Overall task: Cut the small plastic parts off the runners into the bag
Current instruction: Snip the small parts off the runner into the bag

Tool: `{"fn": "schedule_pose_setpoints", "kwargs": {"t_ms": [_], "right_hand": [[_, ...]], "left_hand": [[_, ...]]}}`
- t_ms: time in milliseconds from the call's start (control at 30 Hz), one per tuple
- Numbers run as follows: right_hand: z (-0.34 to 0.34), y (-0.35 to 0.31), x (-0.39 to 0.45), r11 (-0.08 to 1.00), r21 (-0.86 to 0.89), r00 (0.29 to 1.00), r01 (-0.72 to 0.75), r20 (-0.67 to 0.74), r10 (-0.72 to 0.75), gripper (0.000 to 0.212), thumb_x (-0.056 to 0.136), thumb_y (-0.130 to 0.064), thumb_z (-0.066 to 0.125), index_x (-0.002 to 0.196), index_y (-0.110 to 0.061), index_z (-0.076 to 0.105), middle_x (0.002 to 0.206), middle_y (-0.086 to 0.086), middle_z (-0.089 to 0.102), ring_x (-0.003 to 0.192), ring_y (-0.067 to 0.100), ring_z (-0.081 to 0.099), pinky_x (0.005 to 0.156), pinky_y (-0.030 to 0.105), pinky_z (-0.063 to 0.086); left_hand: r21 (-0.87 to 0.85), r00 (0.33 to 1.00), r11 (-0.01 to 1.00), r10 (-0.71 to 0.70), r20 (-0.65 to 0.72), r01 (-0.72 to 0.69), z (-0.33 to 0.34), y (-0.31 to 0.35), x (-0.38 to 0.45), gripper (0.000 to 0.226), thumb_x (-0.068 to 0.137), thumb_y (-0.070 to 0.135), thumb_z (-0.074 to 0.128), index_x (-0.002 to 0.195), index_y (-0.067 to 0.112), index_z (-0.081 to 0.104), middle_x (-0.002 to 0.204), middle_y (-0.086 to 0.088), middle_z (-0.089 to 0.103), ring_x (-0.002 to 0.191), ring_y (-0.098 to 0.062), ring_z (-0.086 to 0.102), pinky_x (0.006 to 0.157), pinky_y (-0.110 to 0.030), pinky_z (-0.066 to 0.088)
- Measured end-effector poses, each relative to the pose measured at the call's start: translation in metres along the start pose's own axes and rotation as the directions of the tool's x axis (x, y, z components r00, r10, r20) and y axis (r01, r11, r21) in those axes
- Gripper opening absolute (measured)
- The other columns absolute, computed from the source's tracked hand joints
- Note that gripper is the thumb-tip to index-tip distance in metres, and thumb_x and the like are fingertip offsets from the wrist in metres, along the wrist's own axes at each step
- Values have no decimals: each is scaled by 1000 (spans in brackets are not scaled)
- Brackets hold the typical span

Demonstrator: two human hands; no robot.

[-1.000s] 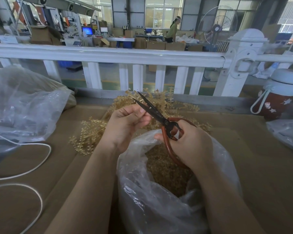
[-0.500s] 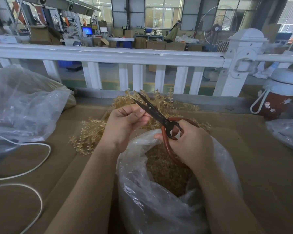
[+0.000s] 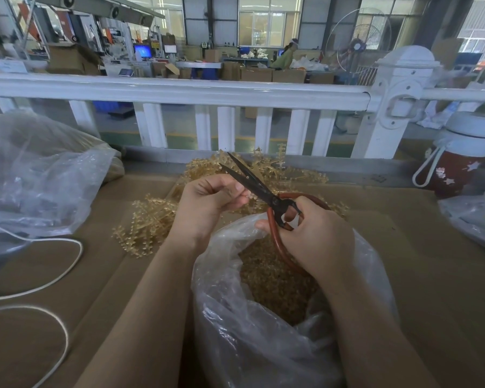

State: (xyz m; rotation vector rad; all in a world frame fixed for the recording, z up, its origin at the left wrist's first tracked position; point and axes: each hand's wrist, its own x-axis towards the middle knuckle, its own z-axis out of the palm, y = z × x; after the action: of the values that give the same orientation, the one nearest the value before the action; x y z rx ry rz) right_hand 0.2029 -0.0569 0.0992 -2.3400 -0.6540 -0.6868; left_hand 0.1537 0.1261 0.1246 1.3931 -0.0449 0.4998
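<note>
Left hand pinches thin amber plastic runner just left of black-bladed, red-handled scissors; right hand grips handles, blades parted, above clear plastic bag.

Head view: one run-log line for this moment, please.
step: cutting | left hand: pinches runner piece | right hand: grips scissors, blades open | bag: open below, partly filled | runner pile: uncut

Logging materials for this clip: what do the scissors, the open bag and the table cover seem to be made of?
Scissors: dark, dull metal blades, it seems; glossy red-brown loop handles, perhaps coated.
Bag: thin clear plastic film, crinkled, with glare; the amber parts show through it.
Table cover: matte brown sheets with visible seams, probably cardboard.
</note>
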Motion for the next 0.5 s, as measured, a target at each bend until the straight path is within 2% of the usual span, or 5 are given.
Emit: {"fn": "schedule_pose_setpoints", "kwargs": {"t_ms": [133,267,400,500], "right_hand": [[-1,-1,0,1000,8,999,26,-35,-25,64,69,-89,44,70,-26,54,57,-26,41,52,-8,42,48,13,33],[-1,0,0,999,13,999,34,-33,-33,65,70,-88,46,71,-24,56,58,-25,43,52,-7,42,48,13,35],[-1,-1,0,998,45,999,35,-41,-34,66,69,-89,43,68,-24,55,56,-26,41,52,-9,43,47,12,29],[1,1,0,998,47,999,36,-21,-35,69,68,-90,44,69,-23,57,57,-23,47,53,-5,47,48,13,34]], "left_hand": [[12,1000,1000,10,-3,-10,0,1,-1,16,89,5,65,77,9,75,78,-7,73,73,-14,68,73,-22,56],[10,1000,1000,13,-8,-12,2,2,-1,17,89,6,65,77,11,76,77,-5,73,70,-12,68,71,-21,56],[19,1000,1000,9,-13,-9,1,1,-1,10,89,7,65,83,2,72,77,-5,72,70,-12,67,72,-22,56],[20,1000,1000,-3,-13,3,1,1,0,10,91,4,63,87,0,71,78,-6,72,71,-14,67,73,-23,56]]}}
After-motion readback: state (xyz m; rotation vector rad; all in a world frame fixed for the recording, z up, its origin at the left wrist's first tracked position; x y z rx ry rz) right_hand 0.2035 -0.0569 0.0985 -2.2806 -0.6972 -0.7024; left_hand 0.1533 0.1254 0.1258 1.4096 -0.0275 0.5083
